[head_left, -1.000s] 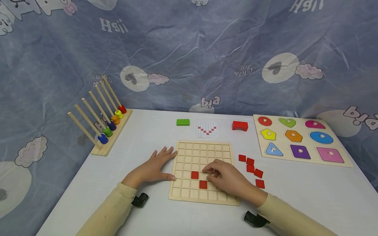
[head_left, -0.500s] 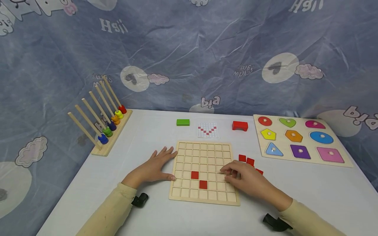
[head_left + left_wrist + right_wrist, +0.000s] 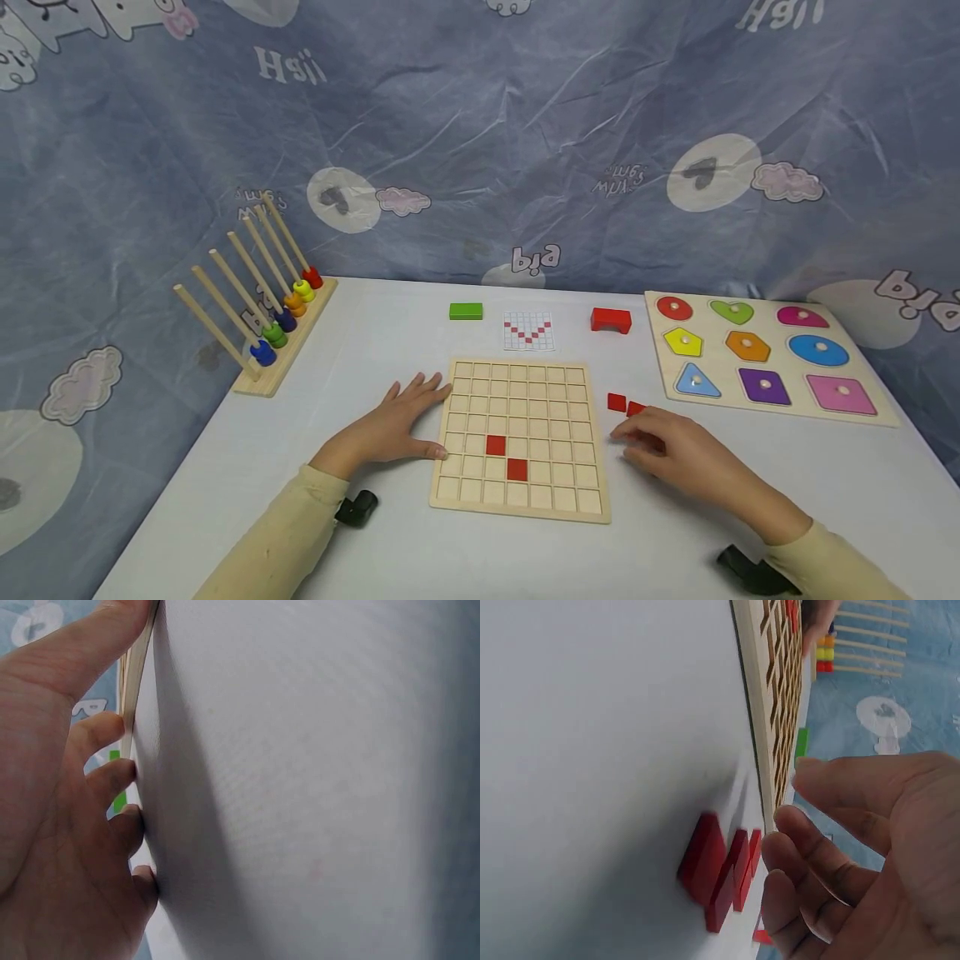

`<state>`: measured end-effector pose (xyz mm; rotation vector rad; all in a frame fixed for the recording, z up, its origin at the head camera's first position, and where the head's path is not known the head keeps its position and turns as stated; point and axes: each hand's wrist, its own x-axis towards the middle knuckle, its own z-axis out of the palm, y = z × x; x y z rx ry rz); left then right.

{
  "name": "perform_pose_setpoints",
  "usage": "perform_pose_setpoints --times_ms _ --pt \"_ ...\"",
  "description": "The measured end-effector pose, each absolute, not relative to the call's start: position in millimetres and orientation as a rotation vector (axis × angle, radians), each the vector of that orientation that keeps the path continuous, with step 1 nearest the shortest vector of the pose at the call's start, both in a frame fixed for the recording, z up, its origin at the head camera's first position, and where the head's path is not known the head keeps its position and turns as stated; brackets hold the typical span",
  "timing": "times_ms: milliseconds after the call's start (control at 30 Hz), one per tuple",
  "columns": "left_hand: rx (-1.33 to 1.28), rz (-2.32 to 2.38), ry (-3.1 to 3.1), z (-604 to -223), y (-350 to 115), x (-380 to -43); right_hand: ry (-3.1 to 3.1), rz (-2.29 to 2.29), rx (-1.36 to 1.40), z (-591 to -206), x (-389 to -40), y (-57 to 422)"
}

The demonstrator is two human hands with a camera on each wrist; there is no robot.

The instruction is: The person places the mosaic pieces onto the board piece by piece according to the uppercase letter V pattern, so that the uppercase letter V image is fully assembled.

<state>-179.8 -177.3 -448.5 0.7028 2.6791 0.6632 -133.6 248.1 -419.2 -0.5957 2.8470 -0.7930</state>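
Observation:
A wooden grid board (image 3: 459, 492) lies on the white table with two red square tiles (image 3: 496, 445) set diagonally in its cells. My left hand (image 3: 386, 429) rests at the board's left side, fingers spread, thumb and a fingertip touching the edge. To the right of the board, my right hand (image 3: 686, 458) hovers over loose red tiles (image 3: 617, 402), partly hiding them. In the right wrist view its fingers are loosely bent with nothing between them, and several loose tiles (image 3: 703, 859) lie on the table beside the fingertips.
Behind the board lie a pattern card (image 3: 528, 332), a green block (image 3: 466, 312) and a red arched block (image 3: 611, 320). A bead stand with upright pegs (image 3: 288, 346) is at the left. A shape puzzle board (image 3: 768, 358) sits at the right.
My right hand has moved right, from over the board's middle to the loose tiles beside it. The left hand has stayed at the board's edge. The two tiles in the grid look unchanged.

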Motion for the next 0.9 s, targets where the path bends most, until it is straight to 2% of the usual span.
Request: perform_pose_setpoints --times_ms 467,900 --pt "0.706 0.663 2.679 -451 -178 -181 2.841 -0.702 -0.496 -420 -128 280" --pt "0.701 0.673 2.682 -450 -177 -180 2.798 -0.641 -0.414 -429 -129 284"
